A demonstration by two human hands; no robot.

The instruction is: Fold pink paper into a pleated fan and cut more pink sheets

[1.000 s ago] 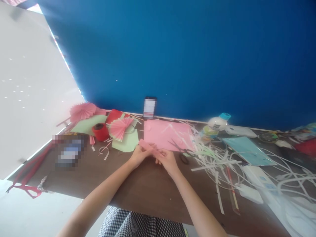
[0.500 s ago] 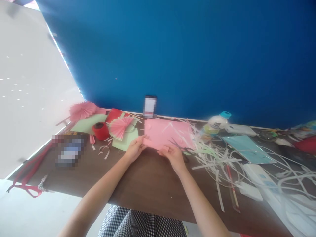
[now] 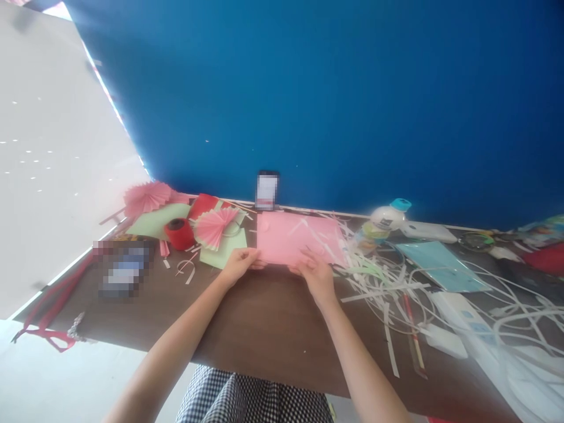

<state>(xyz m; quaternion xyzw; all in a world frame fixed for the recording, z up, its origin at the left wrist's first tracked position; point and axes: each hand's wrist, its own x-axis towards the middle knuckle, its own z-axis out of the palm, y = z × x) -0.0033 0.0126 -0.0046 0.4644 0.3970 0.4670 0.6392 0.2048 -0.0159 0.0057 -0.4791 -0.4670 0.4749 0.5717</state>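
Note:
A pink sheet of paper [image 3: 286, 232] lies on the brown table in front of me, with pale strips scattered on its right part. My left hand [image 3: 241, 264] is closed in a pinch at the sheet's lower left corner, thumb on top. My right hand [image 3: 317, 279] has its fingers closed near the lower edge. Between them a folded pink paper strip blends into the sheet, so its outline is hard to make out. The scissors are mostly hidden by my right hand.
On the left are a pink paper fan [image 3: 215, 228], green paper [image 3: 224, 249], a red spool [image 3: 180, 234] and a blurred-out object [image 3: 126, 273]. A phone [image 3: 267, 191] leans on the blue wall. To the right are paper scraps [image 3: 374, 273], a white bottle [image 3: 388, 217], a teal packet [image 3: 443, 267] and cables.
Both hands have shifted slightly; the pink strip that was tilted between them now lies level along the sheet's lower edge. The scissor blades show less beside my right hand.

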